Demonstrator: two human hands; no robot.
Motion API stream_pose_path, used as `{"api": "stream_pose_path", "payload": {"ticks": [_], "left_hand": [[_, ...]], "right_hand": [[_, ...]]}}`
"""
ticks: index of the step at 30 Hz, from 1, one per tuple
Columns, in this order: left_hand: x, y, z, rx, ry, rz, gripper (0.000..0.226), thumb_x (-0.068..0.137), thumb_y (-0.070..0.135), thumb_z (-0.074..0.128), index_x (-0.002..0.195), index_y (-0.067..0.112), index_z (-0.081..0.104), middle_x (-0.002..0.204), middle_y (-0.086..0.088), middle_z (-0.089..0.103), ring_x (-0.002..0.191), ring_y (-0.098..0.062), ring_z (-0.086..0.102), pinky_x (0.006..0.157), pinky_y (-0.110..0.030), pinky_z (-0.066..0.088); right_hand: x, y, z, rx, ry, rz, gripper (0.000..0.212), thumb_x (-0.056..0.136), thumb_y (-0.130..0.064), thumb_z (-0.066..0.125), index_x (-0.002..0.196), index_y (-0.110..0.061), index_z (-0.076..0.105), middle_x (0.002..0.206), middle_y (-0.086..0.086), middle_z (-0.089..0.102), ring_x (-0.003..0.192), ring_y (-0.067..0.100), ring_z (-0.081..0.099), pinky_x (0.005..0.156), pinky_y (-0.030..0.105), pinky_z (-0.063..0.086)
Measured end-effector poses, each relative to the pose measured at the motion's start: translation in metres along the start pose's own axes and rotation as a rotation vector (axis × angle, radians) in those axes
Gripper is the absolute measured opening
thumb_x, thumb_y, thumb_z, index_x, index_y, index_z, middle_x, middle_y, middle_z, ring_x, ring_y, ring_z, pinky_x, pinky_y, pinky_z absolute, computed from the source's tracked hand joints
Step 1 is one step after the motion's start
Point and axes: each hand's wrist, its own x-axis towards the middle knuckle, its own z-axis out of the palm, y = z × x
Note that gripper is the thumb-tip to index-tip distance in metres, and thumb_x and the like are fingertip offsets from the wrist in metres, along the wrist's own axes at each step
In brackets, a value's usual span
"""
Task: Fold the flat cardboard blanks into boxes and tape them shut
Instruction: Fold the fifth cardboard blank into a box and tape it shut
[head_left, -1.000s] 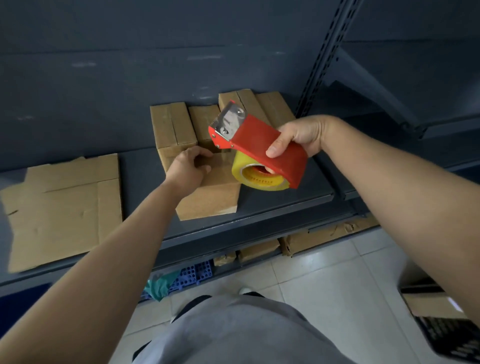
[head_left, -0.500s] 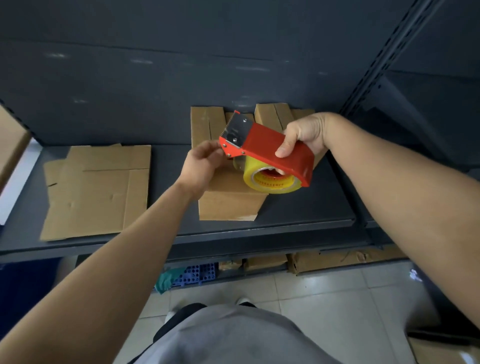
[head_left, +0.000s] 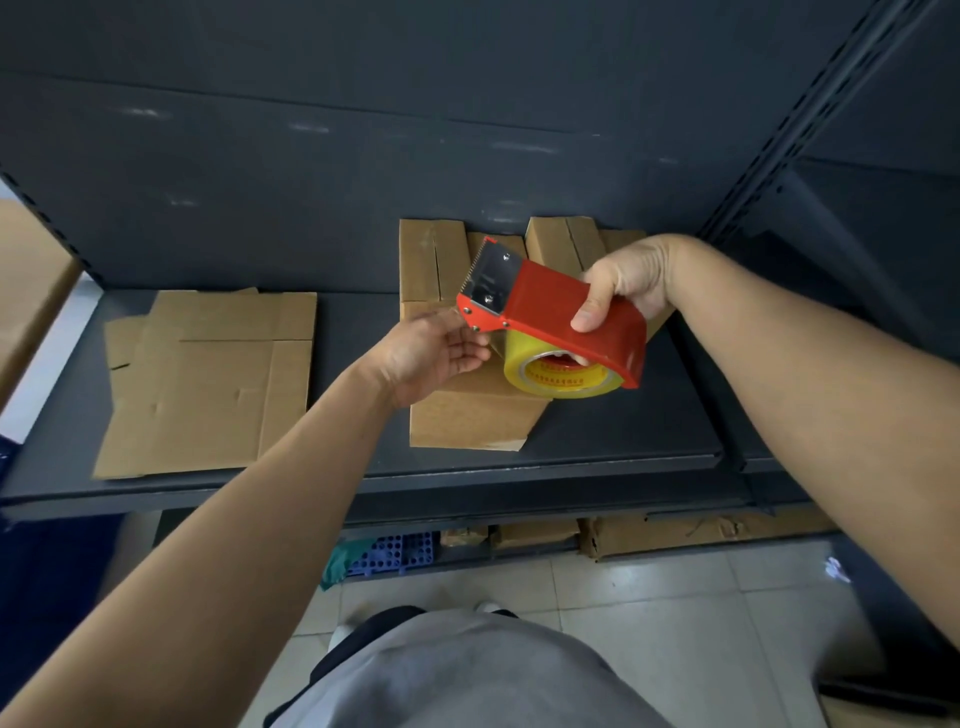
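Over the shelf (head_left: 623, 431), right hand (head_left: 628, 280) grips tape dispenser (head_left: 550, 306) (blade (head_left: 491, 275) up-left); left hand (head_left: 431, 353) pinches its front.

Free shelf (head_left: 353, 325) between blanks (head_left: 208, 384) and box (head_left: 467, 423)

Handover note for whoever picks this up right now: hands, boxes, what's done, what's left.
Right hand grips the red tape dispenser above the box.
Left hand is at the dispenser's mouth, fingers curled; I cannot tell whether it pinches the tape end.
The box sits on the shelf under both hands; no tape shows on it.
Done: folded boxes stand at the back.
Left: tape this box, then fold and tape the flat blanks lying to the left.
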Motion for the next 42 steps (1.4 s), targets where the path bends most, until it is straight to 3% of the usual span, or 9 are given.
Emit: {"api": "stream_pose_path", "payload": {"ticks": [11, 17, 22, 26, 30, 34, 36, 39, 42], "left_hand": [[0.003, -0.003, -0.012, -0.07, 0.16, 0.008, 0.028, 0.098, -0.007, 0.034, 0.085, 0.004, 0.056, 0.075, -0.011, 0.058, 0.057, -0.013, 0.058, 0.058, -0.022, 0.053], [0.007, -0.007, -0.017, -0.104, 0.164, 0.024, 0.032, 0.096, -0.011, 0.032, 0.08, 0.004, 0.055, 0.082, -0.014, 0.057, 0.074, -0.019, 0.054, 0.055, -0.022, 0.051], [0.004, -0.005, -0.019, -0.154, 0.112, 0.013, 0.027, 0.097, -0.002, 0.032, 0.094, 0.003, 0.059, 0.091, -0.014, 0.063, 0.083, -0.02, 0.06, 0.068, -0.025, 0.053], [0.006, -0.003, -0.023, -0.306, 0.122, -0.049, 0.033, 0.096, 0.033, 0.044, 0.1, 0.005, 0.061, 0.086, -0.01, 0.068, 0.082, -0.021, 0.064, 0.077, -0.031, 0.052], [0.006, -0.007, -0.022, -0.177, 0.129, 0.02, 0.018, 0.091, -0.006, 0.047, 0.103, 0.002, 0.058, 0.087, -0.012, 0.067, 0.077, -0.017, 0.066, 0.072, -0.026, 0.055], [0.006, -0.007, -0.024, -0.156, 0.214, 0.043, 0.022, 0.09, -0.014, 0.043, 0.098, 0.001, 0.057, 0.085, -0.015, 0.064, 0.077, -0.024, 0.063, 0.06, -0.023, 0.056], [0.008, -0.007, -0.023, -0.137, 0.275, 0.057, 0.023, 0.09, -0.015, 0.041, 0.097, 0.003, 0.055, 0.087, -0.018, 0.061, 0.077, -0.028, 0.059, 0.063, -0.028, 0.057], [0.014, -0.011, -0.021, -0.212, 0.377, 0.082, 0.021, 0.091, -0.012, 0.041, 0.094, 0.006, 0.051, 0.091, -0.021, 0.058, 0.076, -0.03, 0.057, 0.083, -0.046, 0.051], [0.014, -0.016, -0.034, -0.313, 0.222, 0.121, 0.024, 0.085, 0.001, 0.057, 0.106, 0.002, 0.045, 0.098, -0.022, 0.054, 0.084, -0.032, 0.054, 0.082, -0.047, 0.05]], "right_hand": [[0.005, -0.009, 0.002, -0.022, 0.011, 0.027, 0.074, 0.035, -0.029, 0.097, 0.1, -0.007, 0.067, 0.091, 0.009, 0.069, 0.078, 0.02, 0.069, 0.067, 0.034, 0.057], [0.001, -0.014, 0.003, -0.073, -0.037, 0.066, 0.064, 0.035, -0.035, 0.097, 0.09, -0.01, 0.073, 0.086, 0.009, 0.071, 0.075, 0.02, 0.069, 0.064, 0.033, 0.057], [0.006, -0.012, -0.003, -0.112, -0.058, 0.063, 0.065, 0.04, -0.04, 0.095, 0.092, -0.009, 0.071, 0.085, 0.009, 0.07, 0.075, 0.021, 0.068, 0.07, 0.034, 0.057], [0.008, -0.013, -0.007, -0.147, -0.07, 0.062, 0.064, 0.042, -0.043, 0.094, 0.092, -0.009, 0.07, 0.084, 0.009, 0.071, 0.076, 0.021, 0.068, 0.072, 0.035, 0.055], [0.006, -0.017, -0.006, -0.159, -0.088, 0.058, 0.059, 0.042, -0.042, 0.094, 0.087, -0.011, 0.073, 0.082, 0.008, 0.071, 0.074, 0.021, 0.069, 0.07, 0.033, 0.056], [0.004, -0.018, -0.01, -0.151, -0.051, 0.089, 0.066, 0.037, -0.039, 0.096, 0.09, -0.009, 0.072, 0.086, 0.01, 0.069, 0.074, 0.021, 0.069, 0.067, 0.032, 0.057], [0.004, -0.019, -0.009, -0.191, -0.037, 0.121, 0.066, 0.036, -0.04, 0.096, 0.089, -0.009, 0.073, 0.087, 0.01, 0.069, 0.074, 0.021, 0.069, 0.067, 0.033, 0.057], [0.003, -0.025, -0.005, -0.224, -0.008, 0.159, 0.062, 0.032, -0.041, 0.097, 0.082, -0.01, 0.076, 0.087, 0.01, 0.07, 0.074, 0.022, 0.069, 0.068, 0.034, 0.057], [0.005, -0.031, -0.003, -0.257, 0.043, 0.16, 0.074, 0.029, -0.043, 0.097, 0.09, -0.009, 0.072, 0.089, 0.011, 0.071, 0.075, 0.023, 0.07, 0.069, 0.036, 0.058]]}}
